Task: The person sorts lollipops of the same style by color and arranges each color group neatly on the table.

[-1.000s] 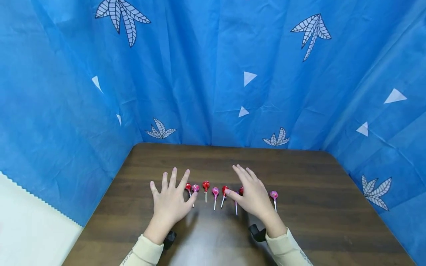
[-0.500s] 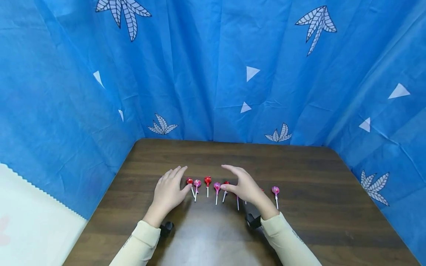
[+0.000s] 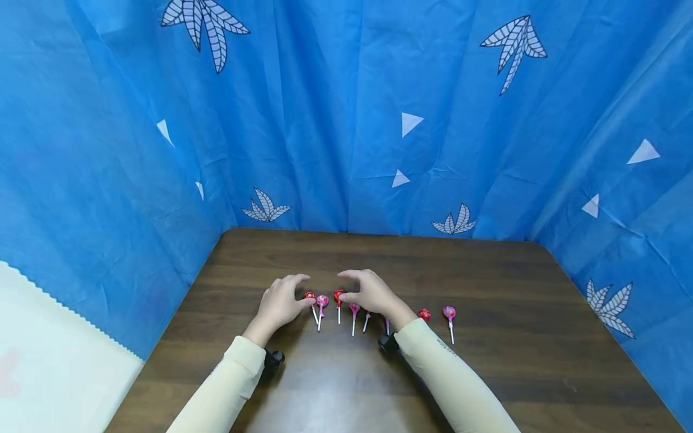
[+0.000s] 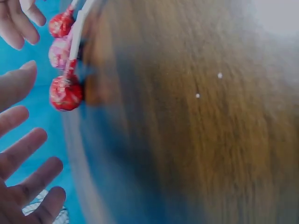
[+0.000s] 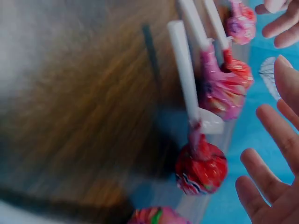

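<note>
In the head view my left hand (image 3: 280, 304) is beside a red lollipop (image 3: 310, 296) and a pink lollipop (image 3: 322, 300) at the row's left end, fingers apart from the thumb. My right hand (image 3: 372, 293) hovers over the middle of the row, its thumb by another red lollipop (image 3: 338, 296), and partly hides the lollipops behind it. Neither hand holds anything. The left wrist view shows red lollipops (image 4: 66, 93) near spread fingers (image 4: 32, 179). A red-wrapped lollipop (image 5: 202, 168) and a pink one (image 5: 223, 95) lie beside the right fingers (image 5: 266, 175).
A red lollipop (image 3: 425, 314) and a pink lollipop (image 3: 449, 311) lie at the right of the row on the brown wooden table (image 3: 520, 373). Blue patterned cloth (image 3: 325, 120) hangs behind and at both sides. A white surface (image 3: 59, 361) is at lower left.
My right hand has moved left along the row, uncovering lollipops at its right. My left hand has turned, its fingers going from spread to gently bent, and shifted slightly right.
</note>
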`<state>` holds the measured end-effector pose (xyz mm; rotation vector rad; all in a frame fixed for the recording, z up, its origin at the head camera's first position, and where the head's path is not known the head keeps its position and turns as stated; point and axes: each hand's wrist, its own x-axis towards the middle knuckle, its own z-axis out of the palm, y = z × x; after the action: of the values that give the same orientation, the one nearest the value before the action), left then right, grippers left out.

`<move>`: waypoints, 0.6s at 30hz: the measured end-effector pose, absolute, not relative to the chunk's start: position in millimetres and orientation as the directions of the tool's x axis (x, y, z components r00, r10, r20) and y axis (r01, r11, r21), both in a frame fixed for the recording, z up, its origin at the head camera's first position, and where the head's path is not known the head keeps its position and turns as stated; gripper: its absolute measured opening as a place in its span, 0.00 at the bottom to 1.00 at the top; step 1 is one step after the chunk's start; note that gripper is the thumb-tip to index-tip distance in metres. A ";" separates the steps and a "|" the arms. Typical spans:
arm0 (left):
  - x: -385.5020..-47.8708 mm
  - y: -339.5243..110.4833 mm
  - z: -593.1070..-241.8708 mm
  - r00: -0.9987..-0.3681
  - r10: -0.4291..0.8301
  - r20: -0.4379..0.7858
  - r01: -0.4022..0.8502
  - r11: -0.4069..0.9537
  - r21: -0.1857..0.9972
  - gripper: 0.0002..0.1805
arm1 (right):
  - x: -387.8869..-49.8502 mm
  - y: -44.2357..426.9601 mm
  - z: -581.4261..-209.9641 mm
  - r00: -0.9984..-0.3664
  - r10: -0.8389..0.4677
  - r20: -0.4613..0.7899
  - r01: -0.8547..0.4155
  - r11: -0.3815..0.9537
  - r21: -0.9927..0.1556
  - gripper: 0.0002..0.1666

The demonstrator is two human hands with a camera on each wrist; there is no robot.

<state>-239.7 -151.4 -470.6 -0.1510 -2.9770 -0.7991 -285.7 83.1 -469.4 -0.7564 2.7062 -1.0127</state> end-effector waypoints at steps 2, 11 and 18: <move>-243.4 -152.2 -476.3 -0.996 0.080 0.047 0.093 0.850 0.519 0.29 | -288.5 77.7 -471.8 -0.862 -0.507 0.016 -0.408 0.674 -0.616 0.30; -251.5 -149.1 -491.3 -0.995 0.098 0.004 0.085 0.841 0.534 0.22 | -294.4 62.2 -482.0 -0.875 -0.484 -0.006 -0.422 0.769 -0.479 0.22; -253.5 -145.5 -492.6 -0.995 0.101 0.026 0.099 0.836 0.539 0.16 | -295.0 59.2 -484.7 -0.878 -0.479 0.026 -0.441 0.784 -0.437 0.19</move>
<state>-253.5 -145.5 -492.6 -0.1645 -3.0140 -0.8844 -295.0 59.2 -484.7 -0.7448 2.8851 -0.6734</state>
